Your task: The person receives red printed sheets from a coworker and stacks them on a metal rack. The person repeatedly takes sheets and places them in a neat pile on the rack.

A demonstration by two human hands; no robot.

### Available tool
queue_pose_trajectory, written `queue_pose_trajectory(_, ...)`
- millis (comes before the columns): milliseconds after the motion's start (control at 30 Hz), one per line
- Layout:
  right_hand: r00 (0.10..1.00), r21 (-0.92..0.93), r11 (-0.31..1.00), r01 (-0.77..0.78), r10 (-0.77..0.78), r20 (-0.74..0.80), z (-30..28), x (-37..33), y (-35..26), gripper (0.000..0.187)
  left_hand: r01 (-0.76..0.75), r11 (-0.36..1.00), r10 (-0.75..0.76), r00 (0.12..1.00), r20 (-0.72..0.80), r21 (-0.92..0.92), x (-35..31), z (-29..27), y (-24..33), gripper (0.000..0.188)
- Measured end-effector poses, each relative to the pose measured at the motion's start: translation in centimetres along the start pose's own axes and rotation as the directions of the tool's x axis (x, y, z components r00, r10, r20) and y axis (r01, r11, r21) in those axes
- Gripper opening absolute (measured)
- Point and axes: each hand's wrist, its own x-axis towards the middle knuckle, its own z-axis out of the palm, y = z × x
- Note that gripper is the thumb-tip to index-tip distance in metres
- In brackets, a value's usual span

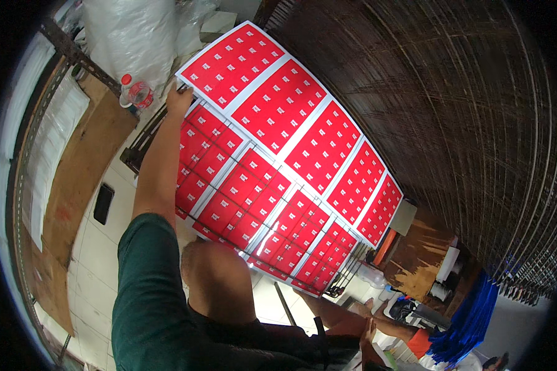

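My left arm stretches up to the far left, and my left hand [179, 100] is closed at the near left corner of a large white printed sheet [279, 106] with red rectangles bearing small white marks. Whether its fingers also touch the wire frame is hidden. Nearer to me, more red-printed panels [244, 193] show beneath the thin dark wires of a rack shelf [195, 217]. My right hand cannot be made out. A bare forearm [334, 316] runs under the near right corner of the panels; whose it is stays unclear.
Many raised wire shelves [439, 111] loom at the right. A plastic bottle with red cap [136, 96] stands beside plastic-wrapped bulk [130, 43]. A phone [104, 204] lies at the left near a wooden board [83, 161]. Another person's orange sleeve [419, 342] appears lower right, beside blue cloth [467, 324].
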Motion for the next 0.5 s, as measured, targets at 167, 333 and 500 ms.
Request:
queue_pose_trajectory(167,0.997,0.04,0.996,0.077,-0.076,-0.01,0.1,-0.3,0.6,0.054,-0.417,0.896,0.436,0.891,-0.127,0.15,-6.9,-4.2,2.8,0.041)
queue_pose_trajectory(333,0.983,0.014,0.983,0.183,-0.183,-0.004,0.3,-1.3,0.5,0.053,-0.232,0.97,0.229,0.972,0.055,0.068,-20.4,-10.1,4.2,0.04)
queue_pose_trajectory(500,0.951,-0.18,0.951,0.251,-0.276,-0.135,1.5,-3.2,-1.2,0.041,0.172,0.985,-0.173,0.984,-0.046,-0.029,-30.0,-17.1,2.4,0.042)
